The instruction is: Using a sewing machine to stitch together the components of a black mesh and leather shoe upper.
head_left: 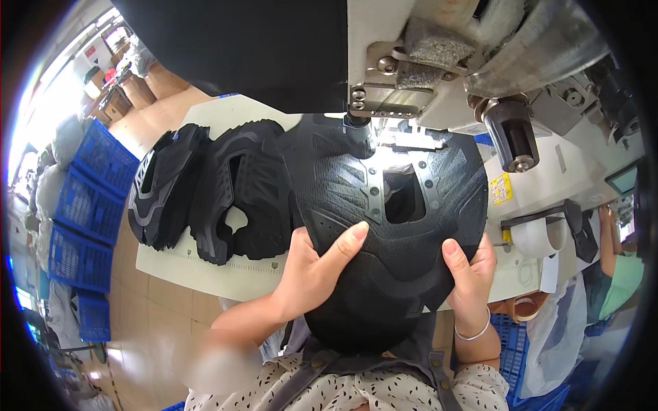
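Both hands hold a black shoe upper [404, 257], spread out under the head of a sewing machine [391, 89]. My left hand [312, 270] grips its left side, thumb on top and fingers hidden underneath. On the right edge, my right hand [471, 274] pinches it the same way, thumb above. The upper's opening [402, 195], flanked by grey eyelet strips, lies just below the lit needle area, where a dark cylindrical part [360, 133] comes down close to the material. Its rounded lower end hangs over the table edge toward my apron.
Two stacks of black shoe uppers [168, 188] [243, 192] lie on the pale table [178, 274] to the left. Blue plastic crates [82, 212] line the floor beyond. A white round cup-like holder [538, 236] stands at right; another person's arm [606, 240] shows at far right.
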The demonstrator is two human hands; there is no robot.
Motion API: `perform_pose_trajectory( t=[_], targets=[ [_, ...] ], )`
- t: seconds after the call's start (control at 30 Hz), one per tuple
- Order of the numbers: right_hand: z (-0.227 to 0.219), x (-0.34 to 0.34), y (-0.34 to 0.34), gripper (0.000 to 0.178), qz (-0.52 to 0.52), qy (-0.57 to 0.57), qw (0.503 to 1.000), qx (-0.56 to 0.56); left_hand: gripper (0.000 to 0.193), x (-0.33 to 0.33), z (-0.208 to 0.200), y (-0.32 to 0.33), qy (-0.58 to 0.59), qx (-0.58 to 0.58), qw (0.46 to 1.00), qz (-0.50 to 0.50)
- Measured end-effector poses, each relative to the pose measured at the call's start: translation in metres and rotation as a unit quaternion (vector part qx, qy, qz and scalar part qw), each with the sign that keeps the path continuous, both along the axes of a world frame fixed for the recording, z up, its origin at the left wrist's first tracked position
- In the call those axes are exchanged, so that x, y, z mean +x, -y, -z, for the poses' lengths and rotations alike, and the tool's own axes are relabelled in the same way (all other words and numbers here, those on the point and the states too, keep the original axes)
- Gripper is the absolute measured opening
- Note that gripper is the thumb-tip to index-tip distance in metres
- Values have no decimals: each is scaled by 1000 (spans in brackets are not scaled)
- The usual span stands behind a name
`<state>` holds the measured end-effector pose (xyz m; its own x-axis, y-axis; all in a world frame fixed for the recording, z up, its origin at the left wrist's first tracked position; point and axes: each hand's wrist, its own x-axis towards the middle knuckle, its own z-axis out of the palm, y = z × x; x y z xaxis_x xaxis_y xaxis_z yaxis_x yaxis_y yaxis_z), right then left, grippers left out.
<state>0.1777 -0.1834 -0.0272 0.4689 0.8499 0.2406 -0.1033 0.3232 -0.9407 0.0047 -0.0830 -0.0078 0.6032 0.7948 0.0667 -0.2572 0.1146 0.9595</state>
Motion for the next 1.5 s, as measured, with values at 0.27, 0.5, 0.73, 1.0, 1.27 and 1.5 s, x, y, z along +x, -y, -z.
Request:
perform_pose_trajectory(
  t=[0.27, 0.5, 0.73, 1.0, 1.27, 1.5],
  targets=[
    [-4, 6, -27, 22, -1, -28, 999, 27, 17, 12, -5, -28, 32, 7, 999, -15],
    [-12, 12, -49, 21, 3, -20, 999, 46, 17, 22, -10, -49, 35, -18, 999, -19],
    [-11, 14, -61, 21, -7, -27, 999, 46, 13, 27, -19, -74, 36, -68, 997, -27],
    [-12, 3, -49, 15, -50, -37, 998, -7, 17, 21, -13, -75, 38, -45, 998, 22],
    [-7, -9, -44, 12, -64, -74, 994, -51, 22, 7, -13, -56, -12, -57, 998, 2],
    [-4, -19, -43, 13, -115, -66, 990, -41, 18, 11, 5, -28, 94, -51, 991, -78]
  ],
)
